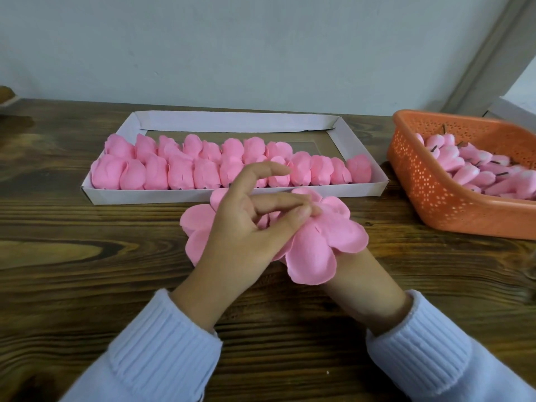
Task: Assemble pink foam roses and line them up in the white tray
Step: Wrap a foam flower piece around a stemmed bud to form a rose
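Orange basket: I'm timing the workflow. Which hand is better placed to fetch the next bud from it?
Right, probably: the orange basket sits on that side, nearest the right hand, while the left hand pinches the petals.

A single wide-angle view looks from the person's head forward and down onto a wooden table [87, 256]. It faces a pale wall [261, 53] that fills the band at 12 o'clock. The camera sits close: the left hand [240, 227] and the pink petals [313, 256] loom large at centre, and both sleeves [150, 352] run off at 6 o'clock. A white tray [232, 123] lies just beyond centre, and the frame edge at 3 o'clock cuts an orange basket [435, 198].
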Motion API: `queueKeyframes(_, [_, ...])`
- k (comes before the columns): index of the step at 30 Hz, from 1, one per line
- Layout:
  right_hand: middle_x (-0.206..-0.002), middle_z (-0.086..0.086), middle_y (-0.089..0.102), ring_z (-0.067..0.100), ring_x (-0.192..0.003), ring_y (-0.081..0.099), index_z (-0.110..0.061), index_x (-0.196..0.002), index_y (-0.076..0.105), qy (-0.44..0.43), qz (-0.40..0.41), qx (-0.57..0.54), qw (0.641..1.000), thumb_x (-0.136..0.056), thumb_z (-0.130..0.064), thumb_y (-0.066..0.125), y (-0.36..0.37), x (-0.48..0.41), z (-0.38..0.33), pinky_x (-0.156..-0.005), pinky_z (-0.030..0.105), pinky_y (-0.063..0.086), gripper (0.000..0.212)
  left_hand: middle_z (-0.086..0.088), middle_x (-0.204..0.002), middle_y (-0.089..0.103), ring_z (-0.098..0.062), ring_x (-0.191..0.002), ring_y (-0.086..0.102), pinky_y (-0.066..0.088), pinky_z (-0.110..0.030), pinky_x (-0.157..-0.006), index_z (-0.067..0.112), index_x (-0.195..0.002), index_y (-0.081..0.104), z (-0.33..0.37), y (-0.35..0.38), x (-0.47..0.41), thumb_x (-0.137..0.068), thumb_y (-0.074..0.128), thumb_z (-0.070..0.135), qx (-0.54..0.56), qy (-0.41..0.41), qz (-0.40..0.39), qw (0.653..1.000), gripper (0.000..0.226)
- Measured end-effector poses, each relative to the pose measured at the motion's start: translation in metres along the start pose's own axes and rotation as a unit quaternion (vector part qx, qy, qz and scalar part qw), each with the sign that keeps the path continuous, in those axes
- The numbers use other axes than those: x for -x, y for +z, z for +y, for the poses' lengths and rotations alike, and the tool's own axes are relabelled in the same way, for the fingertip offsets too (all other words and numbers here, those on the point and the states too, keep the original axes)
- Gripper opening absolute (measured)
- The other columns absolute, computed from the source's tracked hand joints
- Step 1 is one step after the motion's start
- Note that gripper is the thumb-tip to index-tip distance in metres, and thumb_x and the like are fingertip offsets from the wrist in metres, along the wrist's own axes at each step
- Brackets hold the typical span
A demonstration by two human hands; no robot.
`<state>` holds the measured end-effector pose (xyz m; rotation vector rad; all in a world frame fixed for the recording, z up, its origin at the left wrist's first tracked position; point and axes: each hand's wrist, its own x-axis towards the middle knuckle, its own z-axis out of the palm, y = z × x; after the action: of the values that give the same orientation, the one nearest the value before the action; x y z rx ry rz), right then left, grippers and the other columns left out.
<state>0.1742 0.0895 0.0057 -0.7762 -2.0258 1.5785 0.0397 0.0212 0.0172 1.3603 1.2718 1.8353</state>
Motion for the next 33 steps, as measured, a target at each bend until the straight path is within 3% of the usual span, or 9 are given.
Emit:
queueKeyframes(3, [-0.085,-0.014,0.062,-0.008,-0.074,0.064,-0.027,-0.095,0.059,-0.018,-0.014,-0.029,0.999,-0.069,0.005,0.074,0.002,-0.004,-0.005,-0.067,0.008,0.049,0.043,0.016,-0.087,0.075,-0.003,-0.093,0.069,0.051,-0.016,-0.082,0.024,-0.118,0.049,0.000,0.001,-0.001,-0.080,0.065,0.023,-0.024,0.012,0.021,0.999,0.041])
queueKeyframes(6, [-0.083,0.010,0.067,0.015,-0.074,0.065,0.001,-0.104,0.063,0.018,-0.089,-0.202,0.975,-0.070,0.009,0.069,0.006,-0.009,-0.008,-0.060,0.020,0.052,0.035,0.020,-0.090,0.073,-0.003,-0.094,0.069,0.052,-0.022,-0.085,0.020,-0.117,0.051,0.001,-0.002,-0.002,-0.082,0.067,0.023,-0.054,0.056,0.095,0.992,0.038])
queueKeyframes(10, [-0.121,0.029,0.054,0.036,-0.113,0.055,0.011,-0.123,0.050,0.108,-0.153,-0.430,0.883,-0.071,0.019,0.048,0.003,-0.013,-0.007,-0.089,0.037,0.056,0.054,0.003,-0.092,0.075,-0.013,-0.096,0.070,0.051,-0.048,-0.094,0.022,-0.113,0.047,0.002,-0.006,-0.001,-0.087,0.068,0.012,-0.098,0.131,0.155,0.974,0.035])
queueKeyframes(13, [-0.121,0.019,0.060,0.032,-0.115,0.056,0.000,-0.109,0.066,0.089,-0.182,-0.511,0.835,-0.072,-0.001,0.061,0.001,-0.015,-0.010,-0.101,0.045,0.046,0.038,-0.003,-0.094,0.072,-0.015,-0.096,0.070,0.052,-0.042,-0.091,0.015,-0.113,0.045,0.000,-0.004,0.000,-0.087,0.062,0.008,-0.136,0.167,0.129,0.968,0.031])
queueKeyframes(16, [-0.127,0.013,0.060,0.027,-0.116,0.054,-0.008,-0.130,0.058,0.098,-0.179,-0.504,0.839,-0.088,-0.036,0.052,0.001,-0.016,-0.012,-0.101,0.041,0.045,0.051,-0.003,-0.089,0.068,-0.018,-0.095,0.068,0.052,-0.037,-0.089,0.013,-0.108,0.047,-0.002,0.000,0.001,-0.087,0.058,0.006,-0.148,0.174,0.110,0.967,0.025])
queueKeyframes(18, [-0.126,0.013,0.061,0.026,-0.114,0.055,-0.010,-0.131,0.057,0.111,-0.178,-0.482,0.851,-0.087,-0.045,0.047,0.003,-0.016,-0.012,-0.101,0.039,0.046,0.057,-0.003,-0.086,0.063,-0.018,-0.091,0.066,0.050,-0.031,-0.086,0.014,-0.104,0.048,-0.003,0.000,0.001,-0.085,0.059,0.003,-0.138,0.175,0.102,0.969,0.025])
queueKeyframes(24, [-0.130,0.016,0.051,0.030,-0.117,0.049,-0.005,-0.144,0.040,0.108,-0.236,-0.468,0.845,-0.079,-0.047,0.065,0.002,-0.015,-0.009,-0.108,0.044,0.038,0.081,-0.008,-0.087,0.059,-0.018,-0.087,0.061,0.049,-0.025,-0.083,0.015,-0.103,0.051,-0.001,0.000,0.001,-0.077,0.065,-0.005,-0.141,0.147,0.073,0.976,0.035])
queueKeyframes(29, [-0.132,0.017,0.052,0.032,-0.122,0.046,-0.005,-0.145,0.038,0.090,-0.274,-0.456,0.842,-0.080,-0.049,0.061,0.002,-0.013,-0.010,-0.110,0.046,0.035,0.082,0.022,-0.097,0.060,-0.001,-0.096,0.061,0.044,-0.013,-0.086,0.028,-0.103,0.052,-0.001,0.000,0.002,-0.076,0.071,0.010,-0.150,0.112,0.066,0.980,0.037])
queueKeyframes(33, [-0.136,0.022,0.035,0.036,-0.126,0.034,-0.004,-0.141,0.044,0.087,-0.276,-0.458,0.840,-0.075,-0.049,0.070,0.001,-0.013,-0.009,-0.108,0.047,0.036,0.084,0.024,-0.096,0.060,0.001,-0.097,0.059,0.042,-0.011,-0.086,0.031,-0.101,0.053,-0.003,0.001,0.002,-0.074,0.073,0.012,-0.167,0.104,0.076,0.978,0.038])
